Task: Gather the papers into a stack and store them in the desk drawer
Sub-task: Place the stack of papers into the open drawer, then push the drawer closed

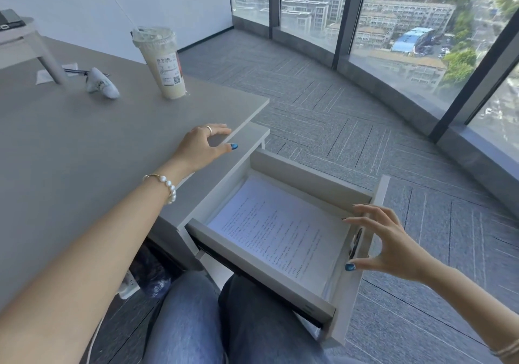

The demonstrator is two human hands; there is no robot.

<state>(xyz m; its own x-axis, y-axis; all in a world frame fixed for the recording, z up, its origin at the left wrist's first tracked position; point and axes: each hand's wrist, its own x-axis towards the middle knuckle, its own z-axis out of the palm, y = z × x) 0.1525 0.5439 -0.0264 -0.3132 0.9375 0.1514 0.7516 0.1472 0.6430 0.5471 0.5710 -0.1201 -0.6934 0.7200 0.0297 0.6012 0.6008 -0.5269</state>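
A stack of printed white papers (276,230) lies flat inside the pulled-out grey desk drawer (309,177), filling most of its floor. My right hand (384,244) hovers at the drawer's front panel, fingers spread, holding nothing; its fingertips are close to the panel's top edge. My left hand (203,146) rests on the grey desk (70,144) near its right edge, fingers apart and empty, just left of the drawer.
A lidded plastic cup with a straw (164,64) stands on the desk at the back. Beside it lie a crumpled white wrapper (102,84) and a small sheet. A monitor stand leg (46,54) is at far left. My knees sit under the drawer. Carpet and tall windows lie to the right.
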